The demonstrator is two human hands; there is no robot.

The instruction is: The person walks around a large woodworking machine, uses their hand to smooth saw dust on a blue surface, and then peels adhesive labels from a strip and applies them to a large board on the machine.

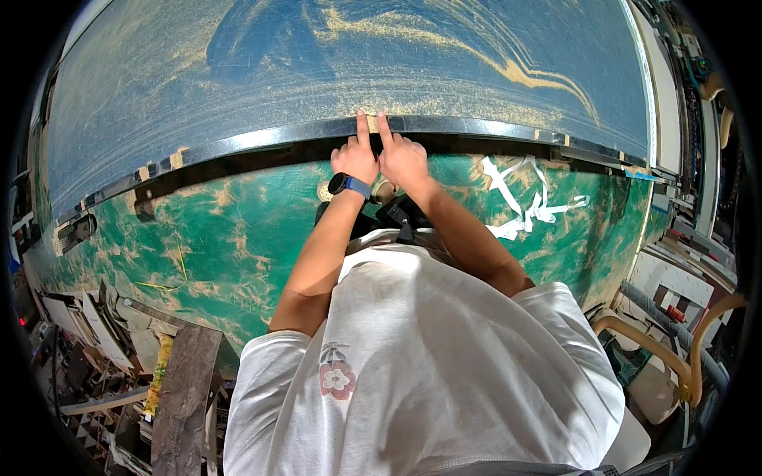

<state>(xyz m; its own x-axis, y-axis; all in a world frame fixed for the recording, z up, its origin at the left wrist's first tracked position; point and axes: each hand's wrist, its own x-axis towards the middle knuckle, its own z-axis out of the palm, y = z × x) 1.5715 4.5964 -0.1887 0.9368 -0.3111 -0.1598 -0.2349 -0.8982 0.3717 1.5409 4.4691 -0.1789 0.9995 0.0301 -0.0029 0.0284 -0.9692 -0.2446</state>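
A wide blue tabletop [262, 87] dusted with sawdust fills the far side, its near edge trimmed by a shiny dark strip [262, 140]. Both my hands meet at the middle of that edge. My left hand [355, 161], with a dark watch [339, 183] on a blue band at the wrist, lays its stretched index finger across the strip. Close beside it, my right hand [404, 163] does the same. The other fingers of both hands are curled, and nothing shows in them. A small tan patch [373, 123] of the strip lies between the two index fingertips.
Sawdust trails [524, 75] streak the tabletop. Below lies a green floor [238, 230] strewn with dust, with white crumpled strips [524, 206] at right and a thin yellow strap [185, 266] at left. Boards [186, 397] are stacked lower left; a curved wooden chair frame [659, 357] stands lower right.
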